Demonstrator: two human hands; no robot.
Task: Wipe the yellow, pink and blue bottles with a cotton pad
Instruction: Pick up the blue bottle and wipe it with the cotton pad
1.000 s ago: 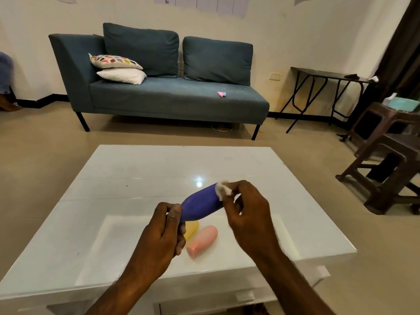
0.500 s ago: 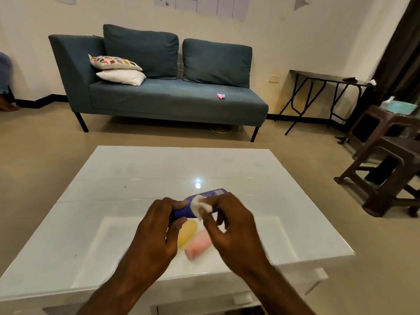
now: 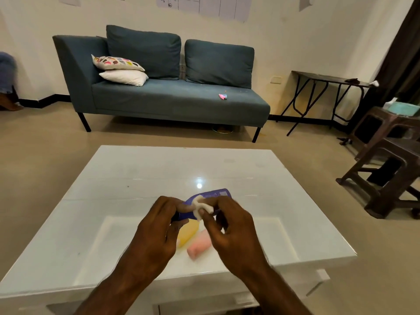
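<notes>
My left hand point(image 3: 156, 233) grips the near end of the blue bottle point(image 3: 216, 193), holding it above the white table point(image 3: 136, 173) with its far end pointing right and away. My right hand point(image 3: 229, 228) pinches a white cotton pad point(image 3: 201, 209) against the bottle's middle. Under my hands the yellow bottle point(image 3: 188, 231) and the pink bottle point(image 3: 200, 244) lie side by side on the tabletop, both partly hidden by my fingers.
A blue-grey sofa point(image 3: 172, 98) with two pillows stands across the floor beyond the table. Dark wooden stools point(image 3: 391, 173) stand to the right, and a black folding table point(image 3: 325, 87) is by the far wall.
The cotton pad slid from the bottle's far tip back toward my left hand. Both hands and the bottle dropped a little lower, and the bottle now lies flatter.
</notes>
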